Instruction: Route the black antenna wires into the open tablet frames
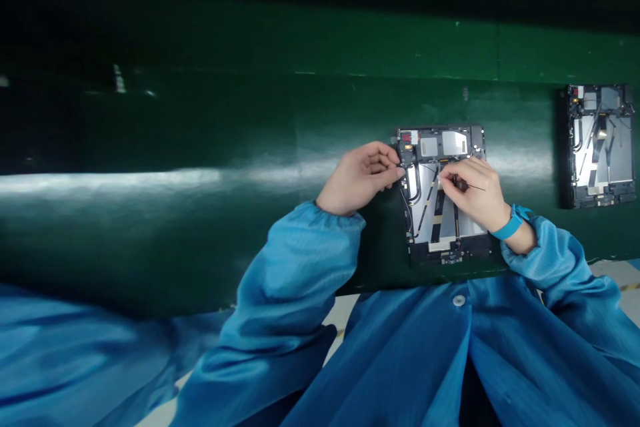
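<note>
Opened tablet lying on green bench. Your right hand pinching thin black wire; left hand curling by tablet's left edge, grip unclear. Sideways tugging risking snagged ribbon cable.

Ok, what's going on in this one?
A person in a shiny blue smock is working on an opened, flat black-and-silver rectangular device. The bare left hand is at its left edge; the bare right hand, pinched, is over its middle, though any grip is unclear. A similar opened device sits farther right on the glossy dark-green work surface.
</note>
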A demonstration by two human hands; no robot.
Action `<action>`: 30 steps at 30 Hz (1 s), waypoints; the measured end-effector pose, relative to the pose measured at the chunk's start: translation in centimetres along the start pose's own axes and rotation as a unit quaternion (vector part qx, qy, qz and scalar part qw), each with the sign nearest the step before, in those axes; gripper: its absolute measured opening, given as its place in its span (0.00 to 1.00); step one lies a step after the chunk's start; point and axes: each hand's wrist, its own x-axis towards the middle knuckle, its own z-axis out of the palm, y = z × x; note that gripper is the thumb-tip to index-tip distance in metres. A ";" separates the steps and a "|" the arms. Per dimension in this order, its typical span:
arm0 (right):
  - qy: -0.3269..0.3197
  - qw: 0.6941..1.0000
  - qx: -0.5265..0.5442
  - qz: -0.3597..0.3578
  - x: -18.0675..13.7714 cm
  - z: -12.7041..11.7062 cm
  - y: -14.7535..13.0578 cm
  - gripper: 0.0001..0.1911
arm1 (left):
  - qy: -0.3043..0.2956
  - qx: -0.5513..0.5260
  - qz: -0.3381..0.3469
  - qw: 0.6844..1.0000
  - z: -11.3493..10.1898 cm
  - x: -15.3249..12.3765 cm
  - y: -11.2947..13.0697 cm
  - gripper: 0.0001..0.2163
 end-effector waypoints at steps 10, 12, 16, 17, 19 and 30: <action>-0.041 0.999 -0.009 0.018 0.1 -0.3 0.1 0.10 | 0.009 0.192 0.045 0.980 -0.1 0.3 1.8 0.03; -0.041 0.999 -0.009 0.019 0.1 -0.3 0.2 0.10 | -0.008 0.299 0.075 0.951 -0.5 0.8 2.8 0.02; -0.025 1.000 0.008 0.007 0.1 -0.1 0.5 0.10 | -0.082 0.448 0.128 0.881 -0.9 2.3 4.6 0.05; -0.023 1.000 0.010 0.007 0.1 0.0 0.5 0.10 | -0.103 0.470 0.138 0.866 -1.0 2.6 5.0 0.06; -0.027 1.000 0.009 0.012 0.1 0.2 0.6 0.10 | -0.136 0.506 0.152 0.838 -0.8 3.2 5.6 0.07; 0.020 0.999 0.004 0.051 0.7 -2.5 1.3 0.07 | -0.124 0.618 0.107 0.769 1.2 2.3 7.4 0.08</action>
